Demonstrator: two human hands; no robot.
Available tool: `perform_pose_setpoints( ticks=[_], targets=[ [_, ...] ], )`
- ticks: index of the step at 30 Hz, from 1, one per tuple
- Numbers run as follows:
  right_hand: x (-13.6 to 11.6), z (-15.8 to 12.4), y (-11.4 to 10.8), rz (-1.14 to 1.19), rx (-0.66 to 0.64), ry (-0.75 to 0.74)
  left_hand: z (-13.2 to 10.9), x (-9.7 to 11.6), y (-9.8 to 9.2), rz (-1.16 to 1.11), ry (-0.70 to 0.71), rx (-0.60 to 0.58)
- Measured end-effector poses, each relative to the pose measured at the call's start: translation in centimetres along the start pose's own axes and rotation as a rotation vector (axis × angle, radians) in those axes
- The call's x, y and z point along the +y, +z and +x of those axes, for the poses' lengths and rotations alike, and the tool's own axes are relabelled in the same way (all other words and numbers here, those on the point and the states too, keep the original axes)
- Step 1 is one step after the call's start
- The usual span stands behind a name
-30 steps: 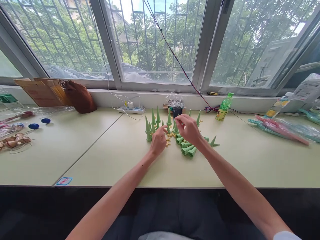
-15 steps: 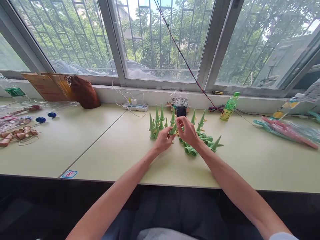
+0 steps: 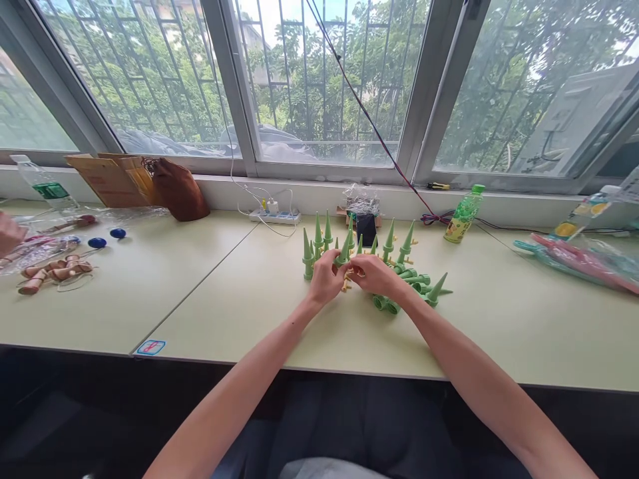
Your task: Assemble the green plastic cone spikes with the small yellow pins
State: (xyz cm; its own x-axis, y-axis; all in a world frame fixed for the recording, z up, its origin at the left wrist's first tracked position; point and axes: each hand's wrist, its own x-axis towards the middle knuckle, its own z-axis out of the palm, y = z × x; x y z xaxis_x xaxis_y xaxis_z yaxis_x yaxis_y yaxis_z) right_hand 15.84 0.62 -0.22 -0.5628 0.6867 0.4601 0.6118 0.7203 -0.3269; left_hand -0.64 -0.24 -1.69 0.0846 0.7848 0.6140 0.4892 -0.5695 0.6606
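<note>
My left hand [image 3: 325, 279] is closed around a green plastic plant watering spike [image 3: 344, 251], its cone pointing up. Against the spike's side, my right hand [image 3: 374, 274] has its fingertips pinched together; whatever is between them is too small to make out. Several similar green spikes [image 3: 318, 231] stand upright behind and left of my hands, and more spikes [image 3: 407, 243] with yellow side valves stand to the right. Green spike parts [image 3: 393, 307] lie beside my right wrist, some with open ends towards me. Small yellow valves [image 3: 346, 286] lie just below my fingers.
A black phone [image 3: 367, 229] leans at the back. A power strip [image 3: 274, 217], drink bottle [image 3: 464, 214] and brown pouch [image 3: 180, 189] stand along the sill. Wooden pieces [image 3: 54, 271] and blue balls [image 3: 97, 243] lie left, near another person's hand [image 3: 10, 234].
My right hand has come down from the spike's tip to its side. The spike in my left hand now stands more upright. Another person's hand has appeared at the far left.
</note>
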Motion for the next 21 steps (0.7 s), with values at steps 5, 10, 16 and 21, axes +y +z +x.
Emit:
perform_pose_setpoints(
  ticks=[5, 10, 16, 21],
  targets=[
    [-0.4, -0.1, -0.1, -0.007, -0.059, 0.001, 0.0, 0.3, 0.0, -0.037, -0.006, 0.017],
    [-1.0, -0.1, 0.5, -0.024, -0.120, -0.052, -0.1, 0.4, 0.0, -0.011, -0.022, 0.029],
    [-1.4, 0.1, 0.8, -0.104, -0.152, -0.051, -0.1, 0.2, 0.1, 0.036, -0.003, 0.022],
    [-1.4, 0.1, 1.0, -0.134, -0.140, -0.055, -0.1, 0.1, 0.0, 0.041, 0.014, 0.019]
  ],
)
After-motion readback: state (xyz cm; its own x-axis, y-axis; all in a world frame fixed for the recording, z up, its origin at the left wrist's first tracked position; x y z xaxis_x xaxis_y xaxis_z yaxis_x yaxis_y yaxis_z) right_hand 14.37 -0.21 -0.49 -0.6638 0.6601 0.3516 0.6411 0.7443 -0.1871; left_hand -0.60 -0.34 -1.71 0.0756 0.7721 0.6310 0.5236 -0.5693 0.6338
